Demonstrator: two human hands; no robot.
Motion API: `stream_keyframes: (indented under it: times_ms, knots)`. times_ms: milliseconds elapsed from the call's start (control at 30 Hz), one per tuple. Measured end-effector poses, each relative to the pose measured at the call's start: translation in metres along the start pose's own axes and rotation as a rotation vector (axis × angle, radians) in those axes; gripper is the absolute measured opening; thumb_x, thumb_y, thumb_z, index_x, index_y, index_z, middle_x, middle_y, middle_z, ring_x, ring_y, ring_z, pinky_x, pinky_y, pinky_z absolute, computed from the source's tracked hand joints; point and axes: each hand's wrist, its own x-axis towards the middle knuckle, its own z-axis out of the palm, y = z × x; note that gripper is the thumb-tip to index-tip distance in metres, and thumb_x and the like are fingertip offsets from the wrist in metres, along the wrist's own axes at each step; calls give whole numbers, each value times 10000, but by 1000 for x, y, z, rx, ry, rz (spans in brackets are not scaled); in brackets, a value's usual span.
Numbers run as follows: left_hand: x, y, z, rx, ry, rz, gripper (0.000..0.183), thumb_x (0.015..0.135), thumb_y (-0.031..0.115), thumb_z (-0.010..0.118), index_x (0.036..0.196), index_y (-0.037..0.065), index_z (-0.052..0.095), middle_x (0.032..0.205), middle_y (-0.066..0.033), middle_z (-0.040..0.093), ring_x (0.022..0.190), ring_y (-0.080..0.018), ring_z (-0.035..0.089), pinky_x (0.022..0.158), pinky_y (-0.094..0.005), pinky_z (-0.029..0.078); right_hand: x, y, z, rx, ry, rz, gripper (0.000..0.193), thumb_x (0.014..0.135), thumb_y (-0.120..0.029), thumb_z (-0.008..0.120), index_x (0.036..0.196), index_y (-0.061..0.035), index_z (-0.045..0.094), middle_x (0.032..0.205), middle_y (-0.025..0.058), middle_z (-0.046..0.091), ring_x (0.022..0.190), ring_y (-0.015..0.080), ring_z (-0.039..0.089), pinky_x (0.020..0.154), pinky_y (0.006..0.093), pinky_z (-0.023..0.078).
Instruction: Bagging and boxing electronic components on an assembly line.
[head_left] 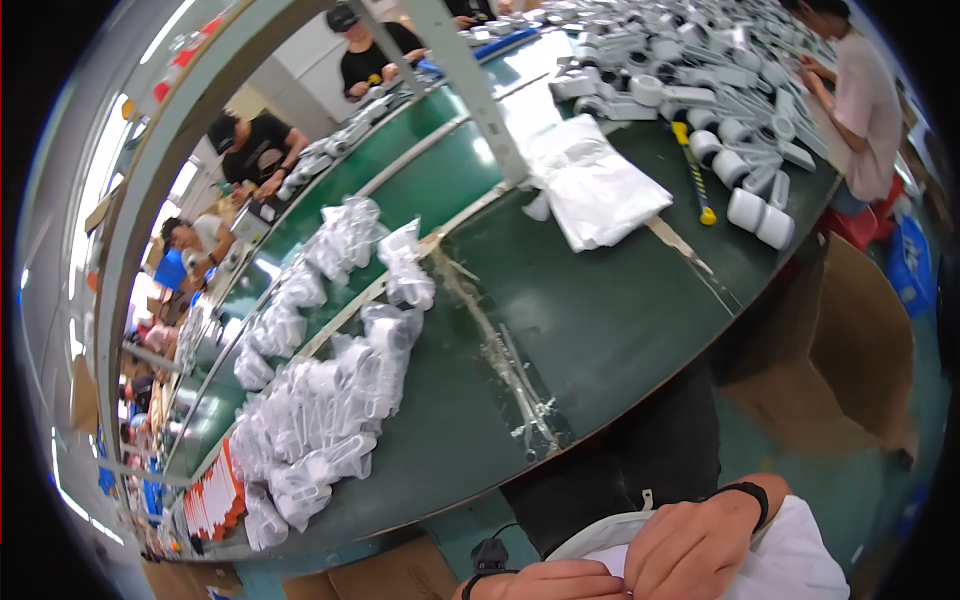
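Observation:
My left hand [565,581] and my right hand [692,548] meet at the lower edge, close against my white shirt [795,555]. Both have curled fingers, with the fingertips together; whatever they pinch is hidden or too small to name. A black band circles my right wrist. The dark green table [590,330] lies beyond them. Nearest on it, at the left, are grey-white parts in clear plastic bags [330,400]. Farther back rests a stack of white plastic bags [600,190], with a yellow-and-black utility knife [694,175] to its right.
A heap of unwrapped white-and-grey parts [690,80] covers the far right. Orange-and-white cards [213,500] stand at the left end. A metal post [465,80] rises from the table. An open carton [850,345] sits at right. Several co-workers sit along the far side; one person [860,110] is at right.

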Motion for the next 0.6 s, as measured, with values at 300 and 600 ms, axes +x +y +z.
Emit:
stream_keyframes:
  times_ms: [300,600]
  knots:
    - [9,-10,32,-287,-238,-192,205,807,101,566,929,-58,610,919,-210,602,810,-350,613,755,-456,494,-46,-23,-1,-27,168,-57,118,849,-55,641,903,47,665,780,147,653,626,272,623,569,340,510]
    - [26,-41,52,-119,-162,310,121,810,89,567,829,-10,634,882,-172,626,798,-316,626,735,-441,489,-61,-39,-7,-106,190,-86,122,860,-73,632,917,31,660,782,124,656,629,255,628,574,334,509]
